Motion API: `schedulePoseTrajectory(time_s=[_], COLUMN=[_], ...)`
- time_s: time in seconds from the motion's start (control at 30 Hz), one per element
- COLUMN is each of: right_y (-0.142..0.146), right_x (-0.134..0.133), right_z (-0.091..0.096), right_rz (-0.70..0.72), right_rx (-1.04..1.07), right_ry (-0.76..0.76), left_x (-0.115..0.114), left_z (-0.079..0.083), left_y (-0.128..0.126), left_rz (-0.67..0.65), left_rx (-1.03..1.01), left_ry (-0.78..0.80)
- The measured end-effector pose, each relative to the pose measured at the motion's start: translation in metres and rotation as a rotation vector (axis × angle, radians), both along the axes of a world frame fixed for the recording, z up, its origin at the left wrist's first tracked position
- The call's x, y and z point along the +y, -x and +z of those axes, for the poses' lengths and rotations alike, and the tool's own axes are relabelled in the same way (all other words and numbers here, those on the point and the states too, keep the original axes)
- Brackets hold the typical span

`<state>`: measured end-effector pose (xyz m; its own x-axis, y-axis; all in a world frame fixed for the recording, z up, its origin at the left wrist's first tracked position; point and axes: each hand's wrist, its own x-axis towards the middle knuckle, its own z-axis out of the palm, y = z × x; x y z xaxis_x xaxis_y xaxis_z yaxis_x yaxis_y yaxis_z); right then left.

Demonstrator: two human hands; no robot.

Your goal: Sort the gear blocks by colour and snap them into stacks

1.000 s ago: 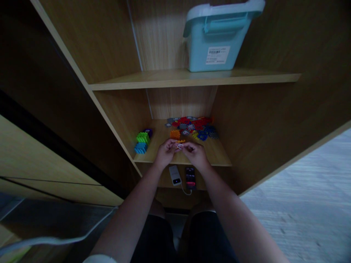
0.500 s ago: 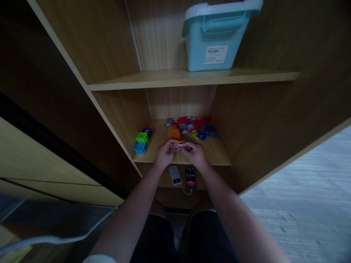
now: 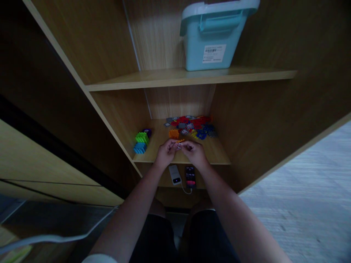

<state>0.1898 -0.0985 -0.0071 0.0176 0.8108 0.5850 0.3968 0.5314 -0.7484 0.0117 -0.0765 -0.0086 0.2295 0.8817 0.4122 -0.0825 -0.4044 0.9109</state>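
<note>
Over the front of the middle shelf, my left hand (image 3: pixel 165 152) and my right hand (image 3: pixel 194 152) meet, fingers pinched around a small white openwork plastic piece (image 3: pixel 179 145). Its exact kind is too small to make out, and the fingertips cover part of it. Just beyond the fingertips shows a flat orange piece (image 3: pixel 180 140); whether I hold it or it lies on the shelf I cannot tell. Behind that sits an orange block of interlocking pieces (image 3: pixel 173 133). A spread-out pile of red, grey, blue and yellow pieces (image 3: pixel 192 123) lies at the back.
Green (image 3: pixel 142 137) and blue (image 3: pixel 140 148) ridged blocks stand by the shelf's left wall, near a purple piece (image 3: pixel 147 132). Below lie a white power bank (image 3: pixel 174 174) and a phone (image 3: pixel 190 177), joined by a cable. A teal lidded bin (image 3: pixel 211 40) rests on the upper shelf.
The white piece has turned slightly between my fingertips. Both hands stay almost in place, and the whole view has shifted a little.
</note>
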Motion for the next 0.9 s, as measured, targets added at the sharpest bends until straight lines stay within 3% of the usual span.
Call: schedulePoseTrajectory(time_s=[0.13,0.33,0.47,0.9], right_y=[0.0005,0.0037,0.0027,0.0016], right_x=[0.0006,0.0036,0.0081,0.0064], right_z=[0.0003,0.0011,-0.0014,-0.002], right_rz=[-0.02,-0.075,0.004,0.105], right_rx=[-0.011,0.136,0.152,0.291], right_ry=[-0.014,-0.036,0.027,0.104], left_x=[0.0028,0.0031,0.0022,0.0021], left_z=[0.0035,0.0048,0.0064,0.0077], left_y=[-0.0001,0.0001,0.0012,0.0016], left_rz=[-0.071,-0.053,-0.043,0.056], left_rx=[-0.114,-0.181,-0.207,-0.084], left_ry=[0.082,0.148,0.176,0.076])
